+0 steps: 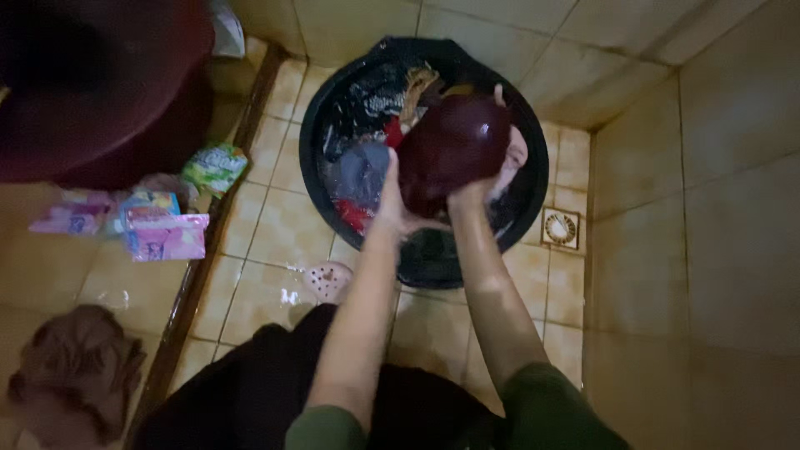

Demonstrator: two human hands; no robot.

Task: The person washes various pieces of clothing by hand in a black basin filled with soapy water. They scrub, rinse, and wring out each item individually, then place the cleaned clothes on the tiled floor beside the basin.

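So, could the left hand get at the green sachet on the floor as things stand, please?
Probably not at once. The left hand is gripping the maroon bowl over the basin, as is the right hand. The green sachet lies uncovered on that side, so once the hand lets go it looks reachable.

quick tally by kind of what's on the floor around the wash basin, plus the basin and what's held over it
Round black plastic basin of wet clothes: 1
Dark red glossy bowl, held by left hand and right hand: 1
Colourful soap sachets and packets: about 4, edges blurred
Pale pink perforated round disc: 1
Square floor drain: 1
Crumpled brown cloth: 1
Total: about 9
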